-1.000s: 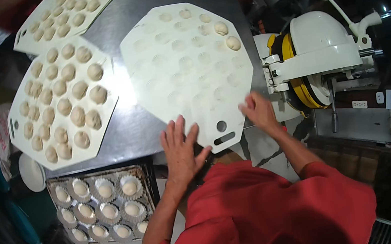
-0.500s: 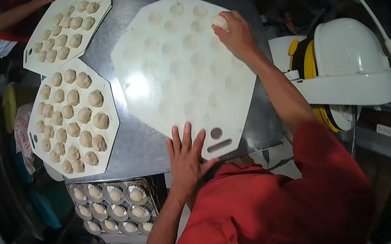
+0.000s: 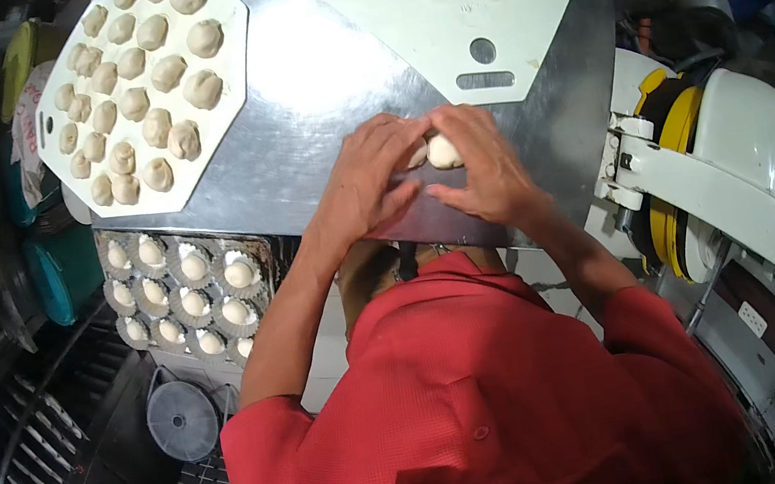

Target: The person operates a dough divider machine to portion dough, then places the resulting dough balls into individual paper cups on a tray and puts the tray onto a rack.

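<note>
Close to the front edge of the steel table, my left hand (image 3: 369, 173) curls over a pale dough ball (image 3: 415, 154), mostly covered by its fingers. Beside it my right hand (image 3: 488, 165) is cupped round another dough ball (image 3: 442, 151), whose smooth top shows between the hands. The fingertips of both hands nearly meet at the far side of the dough. Just beyond them lies a white octagonal board (image 3: 517, 32) marked with rings of concentric circles, its round hole and slot facing me.
At the left, a second white board (image 3: 229, 85) carries several rows of dough balls. Below the table's edge stands a tray of fluted tins (image 3: 187, 297) holding small dough balls. A white machine with a yellow-rimmed wheel (image 3: 700, 185) stands on the right, past the steel table (image 3: 295, 156).
My left hand has left the ringed board, which now sits farther from the front edge. My right hand has come back from its far side. Both now cup dough; the view has shifted nearer.
</note>
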